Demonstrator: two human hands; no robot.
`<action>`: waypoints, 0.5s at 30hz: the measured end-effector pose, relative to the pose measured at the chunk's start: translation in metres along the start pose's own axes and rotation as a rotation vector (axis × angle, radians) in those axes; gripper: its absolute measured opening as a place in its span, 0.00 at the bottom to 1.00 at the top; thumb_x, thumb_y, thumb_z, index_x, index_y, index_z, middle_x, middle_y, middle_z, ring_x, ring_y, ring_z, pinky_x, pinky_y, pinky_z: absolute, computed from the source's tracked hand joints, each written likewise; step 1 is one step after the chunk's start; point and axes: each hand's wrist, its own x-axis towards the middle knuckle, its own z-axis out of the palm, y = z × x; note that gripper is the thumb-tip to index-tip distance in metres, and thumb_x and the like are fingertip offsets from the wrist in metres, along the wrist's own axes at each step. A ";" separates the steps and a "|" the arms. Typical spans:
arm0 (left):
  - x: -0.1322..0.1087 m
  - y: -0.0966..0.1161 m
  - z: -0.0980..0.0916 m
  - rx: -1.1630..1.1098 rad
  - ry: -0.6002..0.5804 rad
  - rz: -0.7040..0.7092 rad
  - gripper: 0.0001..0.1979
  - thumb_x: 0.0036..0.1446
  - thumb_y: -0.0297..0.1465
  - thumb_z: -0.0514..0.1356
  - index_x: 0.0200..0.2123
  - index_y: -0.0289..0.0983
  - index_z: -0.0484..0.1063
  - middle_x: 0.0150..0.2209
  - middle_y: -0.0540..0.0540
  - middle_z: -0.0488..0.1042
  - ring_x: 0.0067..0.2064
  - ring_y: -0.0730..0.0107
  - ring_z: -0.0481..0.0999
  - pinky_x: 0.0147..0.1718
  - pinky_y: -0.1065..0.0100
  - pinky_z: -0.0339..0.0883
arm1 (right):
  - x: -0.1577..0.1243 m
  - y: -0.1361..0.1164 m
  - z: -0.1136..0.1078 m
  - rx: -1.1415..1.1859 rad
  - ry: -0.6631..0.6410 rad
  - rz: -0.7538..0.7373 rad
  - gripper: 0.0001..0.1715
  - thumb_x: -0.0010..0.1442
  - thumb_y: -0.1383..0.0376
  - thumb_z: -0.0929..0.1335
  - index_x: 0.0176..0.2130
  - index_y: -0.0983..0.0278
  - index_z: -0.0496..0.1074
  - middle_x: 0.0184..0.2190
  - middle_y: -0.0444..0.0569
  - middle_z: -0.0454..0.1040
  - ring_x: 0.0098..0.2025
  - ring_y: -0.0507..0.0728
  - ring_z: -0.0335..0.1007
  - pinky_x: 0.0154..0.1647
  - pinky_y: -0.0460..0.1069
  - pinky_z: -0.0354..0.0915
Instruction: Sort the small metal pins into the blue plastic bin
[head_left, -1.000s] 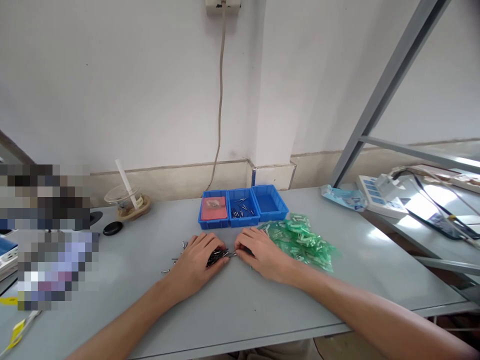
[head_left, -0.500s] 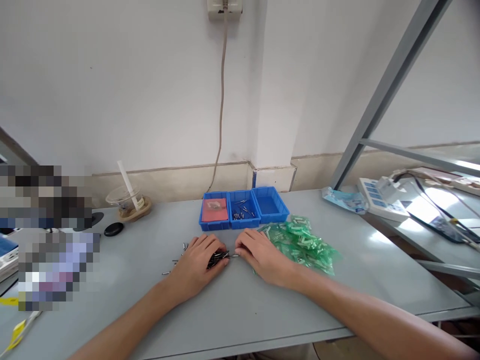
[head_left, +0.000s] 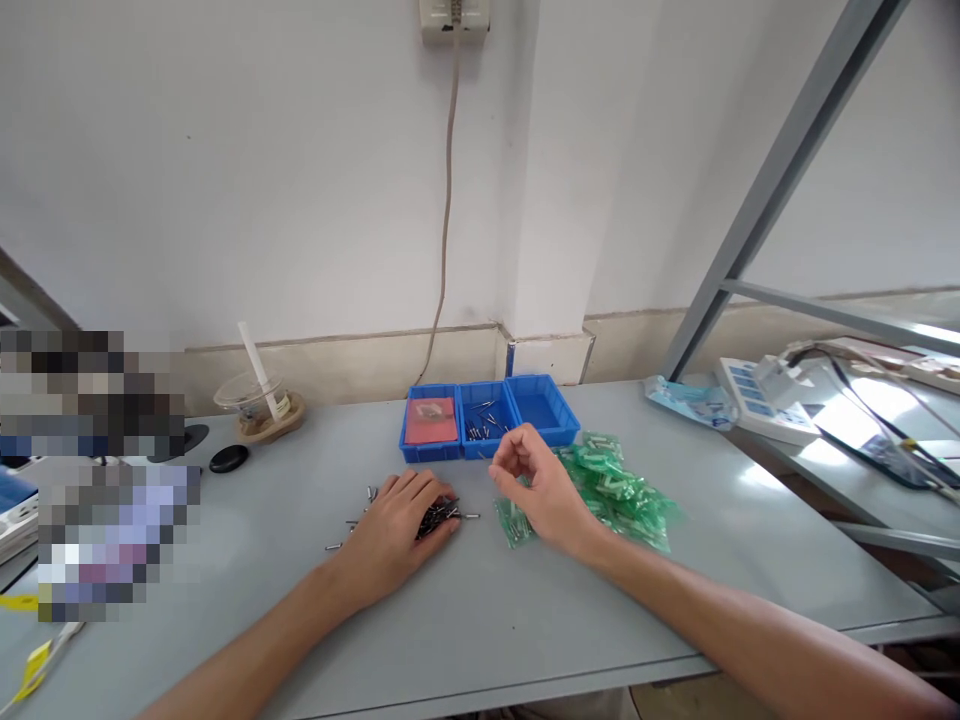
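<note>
The pile of small dark metal pins (head_left: pixel 441 517) lies on the grey worktop (head_left: pixel 480 620) just below the centre of the frame, with a few stray pins scattered to its left.

The left hand (head_left: pixel 394 530) lies palm down, its fingers extended flat over the left part of the pile and gripping nothing.

Change: the right hand (head_left: pixel 538 487), which rested on the worktop at the right edge of the pile half a second ago, is now raised clear of the surface. Its fingers are curled, thumb and forefinger drawn together in a closed pinch. Whether a pin sits between them is too small to tell. The lift exposes a single small green plastic bag (head_left: pixel 514 522) lying just right of the pile.

Containers, upper centre of the frame, side by side and touching:
- Left blue plastic tray (head_left: pixel 405 425): holds a pink pad.
- Middle blue plastic tray (head_left: pixel 463 398): holds a few loose pins.
- Right blue plastic tray (head_left: pixel 541 408): no contents visible.

A heap of green plastic bags (head_left: pixel 619 490) lies right of the raised hand. A clear plastic cup with a white straw (head_left: pixel 255 395) stands at the left.
</note>
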 end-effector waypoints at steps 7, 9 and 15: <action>0.001 0.000 0.000 0.013 -0.005 -0.010 0.08 0.72 0.35 0.60 0.52 0.42 0.71 0.48 0.46 0.76 0.48 0.57 0.75 0.48 0.57 0.65 | 0.002 -0.003 -0.002 0.053 0.104 -0.046 0.16 0.74 0.54 0.64 0.47 0.57 0.79 0.42 0.50 0.77 0.38 0.57 0.70 0.40 0.53 0.70; 0.000 0.001 0.000 0.013 -0.013 -0.014 0.08 0.72 0.35 0.60 0.51 0.42 0.71 0.48 0.46 0.76 0.48 0.57 0.74 0.48 0.57 0.65 | 0.003 -0.002 -0.001 0.136 0.136 -0.024 0.15 0.73 0.54 0.66 0.50 0.57 0.79 0.42 0.50 0.78 0.38 0.57 0.72 0.40 0.53 0.71; 0.000 0.000 -0.001 0.023 -0.019 -0.020 0.08 0.73 0.36 0.60 0.52 0.42 0.71 0.48 0.46 0.76 0.48 0.57 0.74 0.48 0.56 0.65 | 0.007 0.004 -0.001 0.217 0.114 0.058 0.14 0.67 0.55 0.73 0.49 0.58 0.80 0.41 0.49 0.81 0.39 0.57 0.74 0.38 0.51 0.71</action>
